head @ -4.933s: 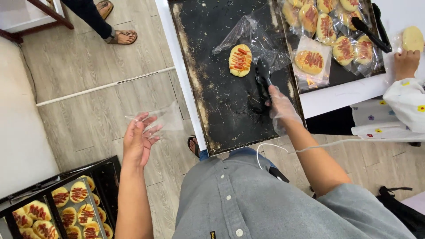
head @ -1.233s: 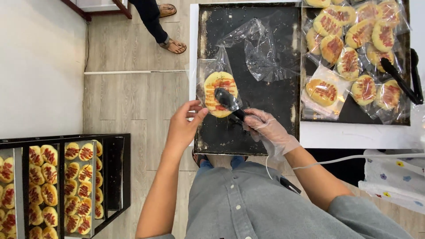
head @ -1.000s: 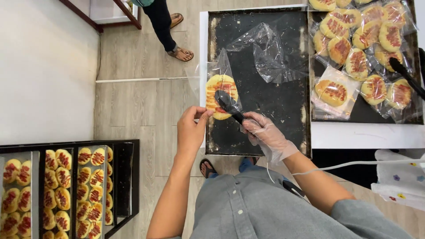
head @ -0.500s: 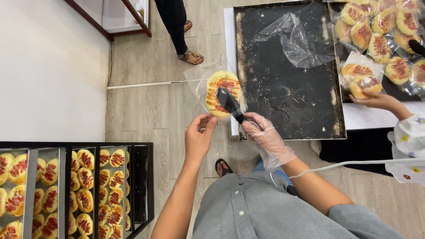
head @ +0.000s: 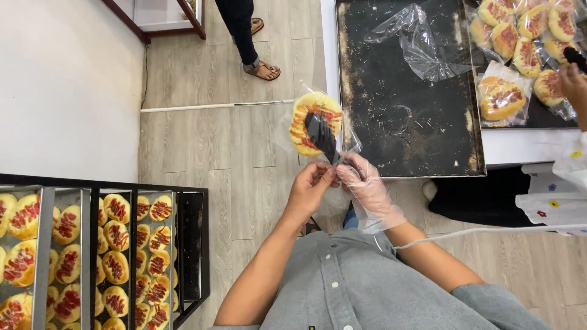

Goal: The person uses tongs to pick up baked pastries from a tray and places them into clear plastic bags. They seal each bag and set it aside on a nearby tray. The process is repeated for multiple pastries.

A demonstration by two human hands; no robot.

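Bun (head: 315,122) now bagged, lifted off the tray (head: 403,122), both hands (head: 339,183) pinching bag and tongs.

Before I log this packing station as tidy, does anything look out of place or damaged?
The black tray is scuffed and speckled with baked-on residue, and a crumpled clear bag lies loose on it. The bun between the left hand and gloved right hand looks intact.
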